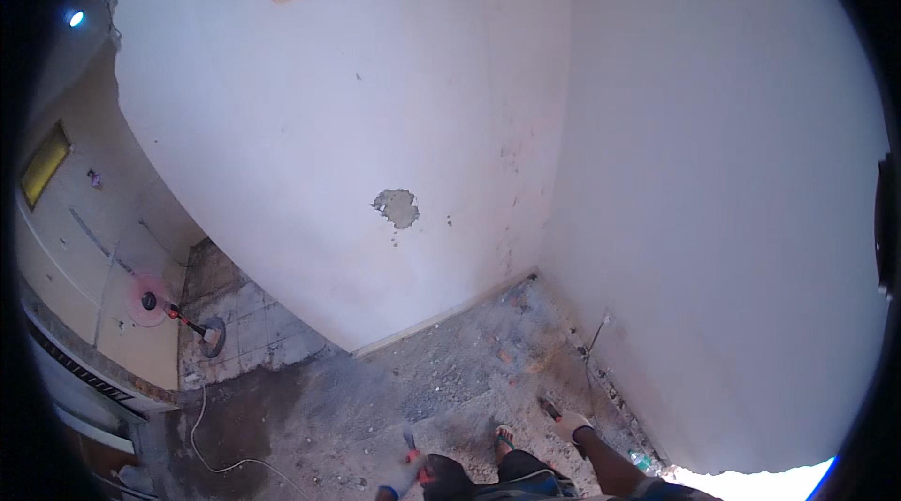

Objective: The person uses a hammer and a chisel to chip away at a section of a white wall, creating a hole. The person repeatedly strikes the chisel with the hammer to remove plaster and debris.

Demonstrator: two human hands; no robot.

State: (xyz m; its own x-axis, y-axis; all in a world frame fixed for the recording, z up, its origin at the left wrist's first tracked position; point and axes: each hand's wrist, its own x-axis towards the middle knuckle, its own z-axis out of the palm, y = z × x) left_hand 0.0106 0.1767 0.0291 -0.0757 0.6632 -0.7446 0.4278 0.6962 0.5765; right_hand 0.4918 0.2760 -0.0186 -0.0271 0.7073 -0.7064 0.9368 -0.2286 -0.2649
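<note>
Rubble-strewn floor (375,412) below a chipped white wall (375,116).
Near the frame's bottom centre, the person's left hand (404,476) grips a red-handled tool (411,453); farther right, the right hand (569,425) has fingers wrapped around a dark tool (548,407).

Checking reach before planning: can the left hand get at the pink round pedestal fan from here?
Probably not without walking: the fan stands far off across the rubble-strewn grey floor. Nothing visibly blocks the path; it's simply distant. The left hand also grips a red-handled tool.
</note>
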